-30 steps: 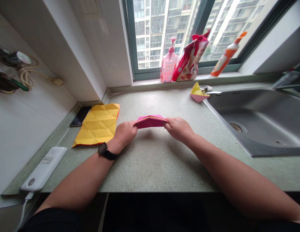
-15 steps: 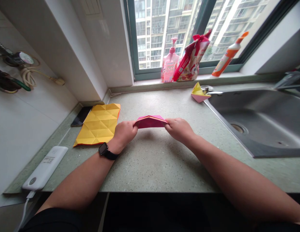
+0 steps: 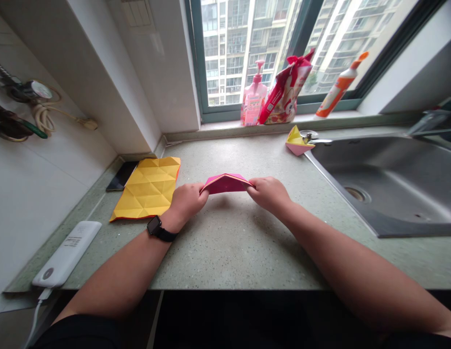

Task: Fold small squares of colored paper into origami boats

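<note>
Between my two hands is a pink folded paper [image 3: 226, 183], raised a little over the counter, with its layered upper edge peaked in the middle. My left hand [image 3: 188, 201], with a black watch on the wrist, pinches its left end. The right end is gripped by my right hand [image 3: 269, 194], thumb on top. Fingers under the paper are mostly hidden. Left of my left hand lies a yellow creased sheet [image 3: 149, 186] with an orange underside. A small yellow-and-pink folded paper boat [image 3: 298, 142] stands at the sink's corner.
A steel sink [image 3: 389, 179] takes up the right side. On the left are a dark phone [image 3: 121, 175], partly under the yellow sheet, and a white power bank [image 3: 67, 253] with a cable. A pump bottle [image 3: 253, 102], red bag [image 3: 285, 92] and orange-white bottle [image 3: 336, 92] line the sill.
The paper's middle peak looks slightly sharper and its layered top edge narrower. Both hands keep their hold in nearly the same place. The view has shifted slightly.
</note>
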The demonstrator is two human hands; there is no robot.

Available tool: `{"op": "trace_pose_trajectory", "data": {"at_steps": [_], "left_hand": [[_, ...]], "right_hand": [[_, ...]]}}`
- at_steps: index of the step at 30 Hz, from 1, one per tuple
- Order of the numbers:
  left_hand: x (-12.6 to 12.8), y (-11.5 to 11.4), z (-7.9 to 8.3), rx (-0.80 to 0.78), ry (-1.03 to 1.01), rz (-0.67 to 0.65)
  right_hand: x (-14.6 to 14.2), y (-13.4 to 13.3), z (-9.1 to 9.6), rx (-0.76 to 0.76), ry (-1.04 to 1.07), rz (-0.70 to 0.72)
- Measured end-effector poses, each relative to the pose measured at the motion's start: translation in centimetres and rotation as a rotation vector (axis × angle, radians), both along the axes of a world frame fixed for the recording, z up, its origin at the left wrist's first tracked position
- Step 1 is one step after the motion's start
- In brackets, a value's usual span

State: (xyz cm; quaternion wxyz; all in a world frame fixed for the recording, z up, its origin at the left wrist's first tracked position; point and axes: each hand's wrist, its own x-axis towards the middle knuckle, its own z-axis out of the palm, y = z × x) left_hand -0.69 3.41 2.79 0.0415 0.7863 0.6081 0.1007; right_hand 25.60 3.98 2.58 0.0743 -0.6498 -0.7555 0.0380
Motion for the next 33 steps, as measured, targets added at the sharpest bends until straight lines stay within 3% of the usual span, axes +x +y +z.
{"op": "trace_pose_trajectory", "data": {"at_steps": [5, 12, 17, 20, 27, 33], "left_hand": [[0.3, -0.3, 0.0, -0.029, -0.031, -0.067], [-0.3, 0.0, -0.1, -0.012, -0.059, -0.047], [-0.5, 0.2, -0.3, -0.014, -0.182, -0.028], [-0.7, 0.4, -0.2, -0.058, -0.299, 0.012], [-1.2, 1.0, -0.4, -0.126, -0.436, 0.059], [-1.6, 1.4, -0.3, -0.115, -0.539, 0.101]], "right_hand": [[0.0, 0.0, 0.1, -0.017, 0.064, -0.004], [0.2, 0.1, -0.1, 0.008, 0.05, 0.039], [0.7, 0.4, -0.4, 0.071, 0.069, 0.035], [1.0, 0.5, -0.9, 0.169, 0.187, 0.048], [1.4, 0.8, -1.7, 0.244, 0.446, 0.222], [2.2, 0.8, -1.6, 0.275, 0.41, 0.438]]}}
